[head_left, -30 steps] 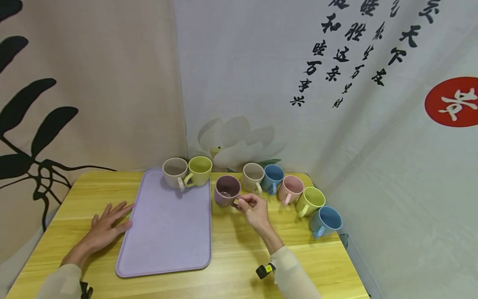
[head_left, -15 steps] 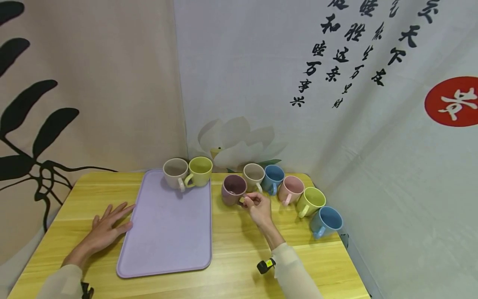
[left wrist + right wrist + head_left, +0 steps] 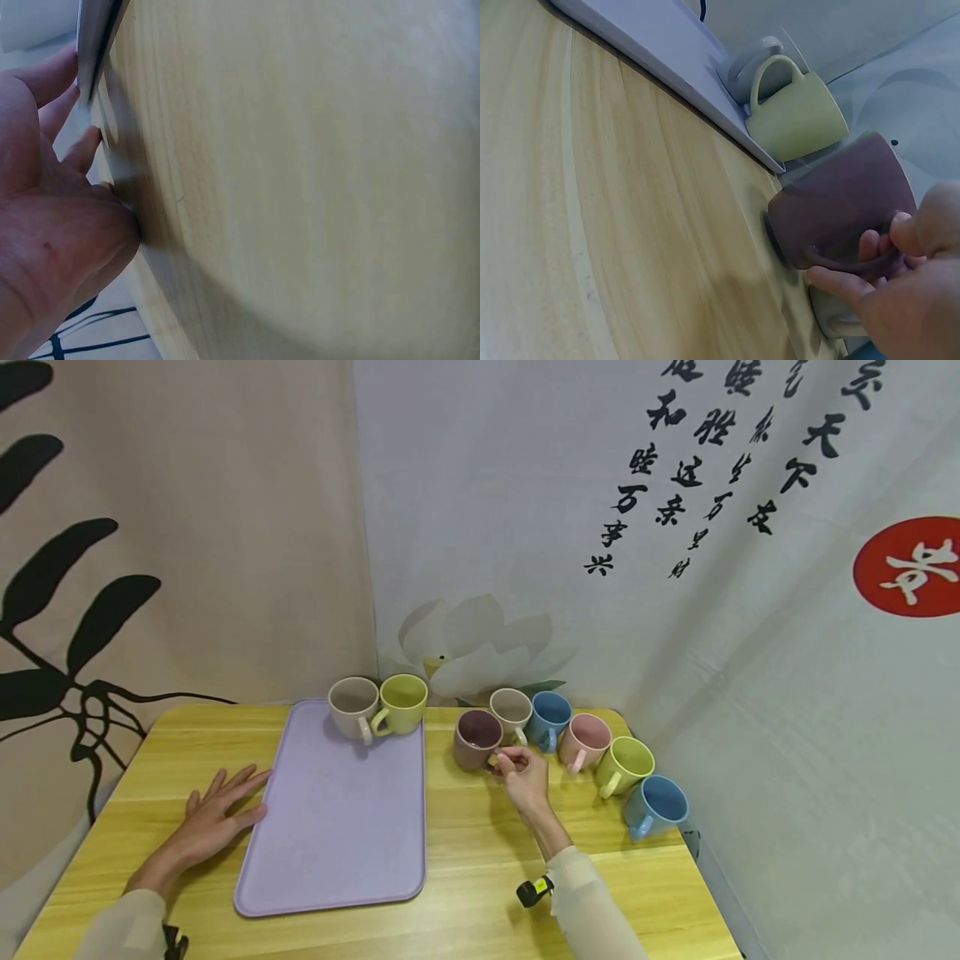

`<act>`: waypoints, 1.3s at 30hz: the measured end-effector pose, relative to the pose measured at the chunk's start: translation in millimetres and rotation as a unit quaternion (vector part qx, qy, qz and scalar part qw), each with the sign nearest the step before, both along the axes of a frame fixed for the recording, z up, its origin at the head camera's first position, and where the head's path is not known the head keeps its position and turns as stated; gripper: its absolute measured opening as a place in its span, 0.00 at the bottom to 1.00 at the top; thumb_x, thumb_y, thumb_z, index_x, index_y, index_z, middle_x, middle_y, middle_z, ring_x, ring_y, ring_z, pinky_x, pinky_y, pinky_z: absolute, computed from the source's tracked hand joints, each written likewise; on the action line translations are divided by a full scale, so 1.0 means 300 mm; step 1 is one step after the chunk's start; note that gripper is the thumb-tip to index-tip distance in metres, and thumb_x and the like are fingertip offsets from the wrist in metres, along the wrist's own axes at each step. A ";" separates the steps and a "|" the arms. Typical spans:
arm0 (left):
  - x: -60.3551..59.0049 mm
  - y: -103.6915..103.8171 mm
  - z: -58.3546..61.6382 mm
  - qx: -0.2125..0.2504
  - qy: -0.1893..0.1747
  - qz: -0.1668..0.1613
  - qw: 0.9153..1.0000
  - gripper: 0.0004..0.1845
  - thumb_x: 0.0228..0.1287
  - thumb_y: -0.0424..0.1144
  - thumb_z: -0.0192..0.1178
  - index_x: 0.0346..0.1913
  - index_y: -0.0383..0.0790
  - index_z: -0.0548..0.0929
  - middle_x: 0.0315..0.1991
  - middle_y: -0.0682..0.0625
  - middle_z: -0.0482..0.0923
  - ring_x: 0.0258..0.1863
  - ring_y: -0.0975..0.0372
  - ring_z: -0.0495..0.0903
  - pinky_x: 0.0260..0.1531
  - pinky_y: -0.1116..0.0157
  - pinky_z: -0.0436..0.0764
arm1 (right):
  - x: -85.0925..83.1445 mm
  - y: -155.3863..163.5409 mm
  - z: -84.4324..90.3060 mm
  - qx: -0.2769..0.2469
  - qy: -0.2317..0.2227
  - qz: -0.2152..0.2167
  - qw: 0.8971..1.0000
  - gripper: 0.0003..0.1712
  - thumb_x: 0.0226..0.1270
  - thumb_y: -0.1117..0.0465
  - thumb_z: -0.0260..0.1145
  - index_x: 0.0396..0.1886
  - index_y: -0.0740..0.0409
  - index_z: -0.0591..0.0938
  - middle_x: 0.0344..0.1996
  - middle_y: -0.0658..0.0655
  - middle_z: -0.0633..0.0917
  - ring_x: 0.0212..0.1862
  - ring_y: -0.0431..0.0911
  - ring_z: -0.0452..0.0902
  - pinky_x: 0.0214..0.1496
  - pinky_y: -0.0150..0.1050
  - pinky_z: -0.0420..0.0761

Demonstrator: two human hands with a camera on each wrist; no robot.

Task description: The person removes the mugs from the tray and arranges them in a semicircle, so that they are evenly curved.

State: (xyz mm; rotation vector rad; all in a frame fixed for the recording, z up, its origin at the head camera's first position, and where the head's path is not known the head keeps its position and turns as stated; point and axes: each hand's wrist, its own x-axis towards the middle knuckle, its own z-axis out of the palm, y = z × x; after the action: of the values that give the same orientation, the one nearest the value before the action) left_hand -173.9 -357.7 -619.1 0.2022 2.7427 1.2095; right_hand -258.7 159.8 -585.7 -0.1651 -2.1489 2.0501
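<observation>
A dark purple mug (image 3: pixel 477 742) stands to the right of the lilac tray (image 3: pixel 337 852), close in front of a beige mug (image 3: pixel 512 707). My right hand (image 3: pixel 525 778) pinches its handle between thumb and fingers, as the right wrist view shows on the purple mug (image 3: pixel 840 202). At the tray's left edge, my left hand (image 3: pixel 213 818) lies with fingers spread and their tips at the rim. In the left wrist view the fingers (image 3: pixel 56 75) reach the tray's side (image 3: pixel 91 45). On the tray's far end stand a greyish mug (image 3: pixel 352 706) and a yellow-green mug (image 3: pixel 402 703).
Right of the purple mug, a curved row holds a blue mug (image 3: pixel 549 718), a pink mug (image 3: pixel 585 739), a yellow-green mug (image 3: pixel 625 763) and another blue mug (image 3: pixel 656 805). Behind the wooden table (image 3: pixel 480 893) hangs a printed cloth (image 3: pixel 480 485).
The right hand has moved the purple mug rightward, away from the tray and closer to the beige mug. The left hand has stayed in place.
</observation>
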 end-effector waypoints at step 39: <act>-0.001 0.002 -0.001 -0.001 0.002 0.000 1.000 0.38 0.89 0.51 0.57 0.90 0.38 0.61 0.91 0.24 0.44 0.88 0.20 0.26 0.76 0.16 0.17 | -0.029 0.005 -0.021 -0.011 -0.007 0.001 1.000 0.05 0.77 0.75 0.72 0.46 0.76 0.87 0.39 0.78 0.91 0.36 0.49 0.91 0.44 0.44 0.97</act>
State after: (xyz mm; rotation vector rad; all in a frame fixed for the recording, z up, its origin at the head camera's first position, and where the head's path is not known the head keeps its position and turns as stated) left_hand -174.1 -357.1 -619.4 0.2040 2.7469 1.2067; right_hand -267.3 161.3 -591.9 -0.1808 -2.1363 2.0802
